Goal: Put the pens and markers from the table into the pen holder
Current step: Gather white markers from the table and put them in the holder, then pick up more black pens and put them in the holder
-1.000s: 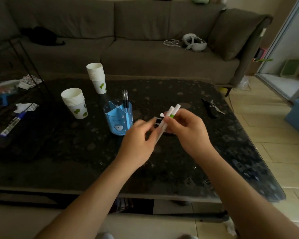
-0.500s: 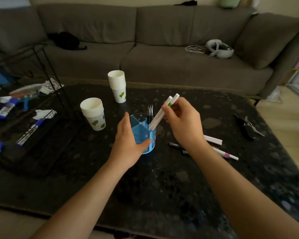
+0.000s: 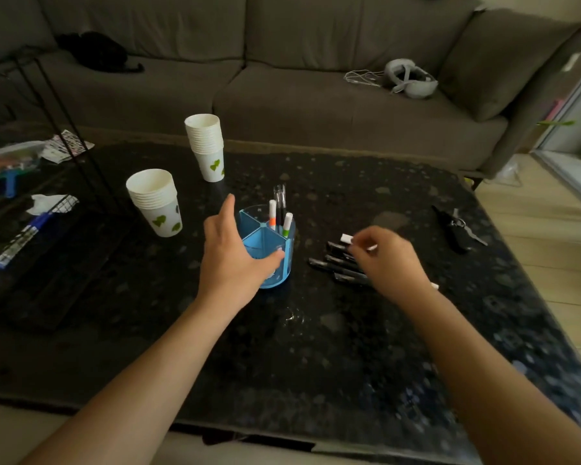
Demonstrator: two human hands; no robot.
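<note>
A blue pen holder (image 3: 265, 241) stands mid-table on the dark table (image 3: 316, 347). Inside it are two white markers, one orange-banded (image 3: 272, 214) and one green-banded (image 3: 286, 224), plus black pens (image 3: 279, 196). My left hand (image 3: 232, 263) wraps the holder's left and near side. To its right lie several black pens (image 3: 336, 263). My right hand (image 3: 389, 260) is low over them, fingers pinched on a white marker (image 3: 347, 238) whose end pokes out. Another white tip (image 3: 434, 286) shows by my wrist.
Two stacks of paper cups (image 3: 155, 203) (image 3: 206, 146) stand left of and behind the holder. A black key bundle (image 3: 453, 226) lies at the right. A wire rack (image 3: 64, 105) and clutter sit at the left. A sofa (image 3: 316, 95) runs behind the table.
The two white markers left my right hand and now stand in the holder. My right hand moved right and down onto the pens on the table. My left hand stays on the holder.
</note>
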